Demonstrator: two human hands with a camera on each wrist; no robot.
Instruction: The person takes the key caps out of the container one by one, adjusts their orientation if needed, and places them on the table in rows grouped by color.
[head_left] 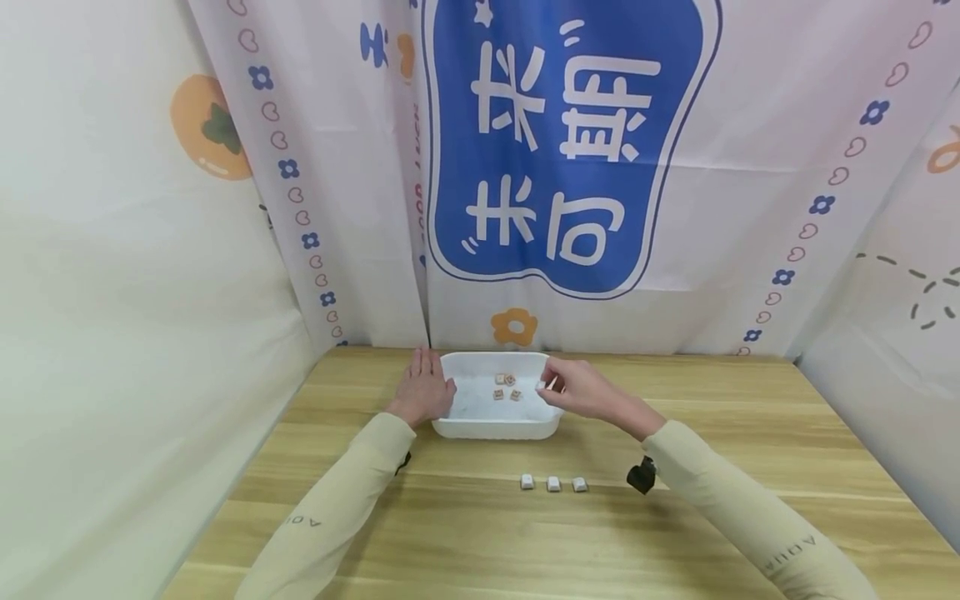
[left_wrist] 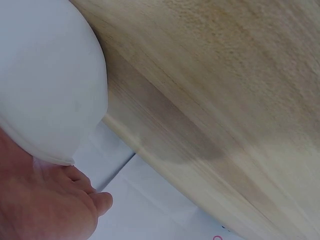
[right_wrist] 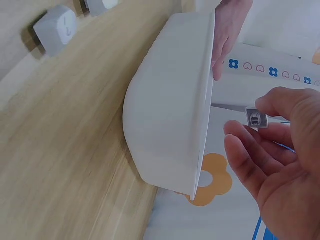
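Observation:
A white plastic tray stands toward the back of the table, with several small tan keycaps on its floor. My left hand rests on the tray's left rim, fingers straight and pointing away from me. Over the tray's right end, my right hand pinches a white keycap between thumb and fingers. Its hollow underside shows in the right wrist view. Three more white keycaps sit in a row on the table in front of the tray.
The wooden table carries all of this. A printed white curtain hangs right behind its back edge, and pale cloth walls close in both sides. A black wrist device hangs below the right sleeve.

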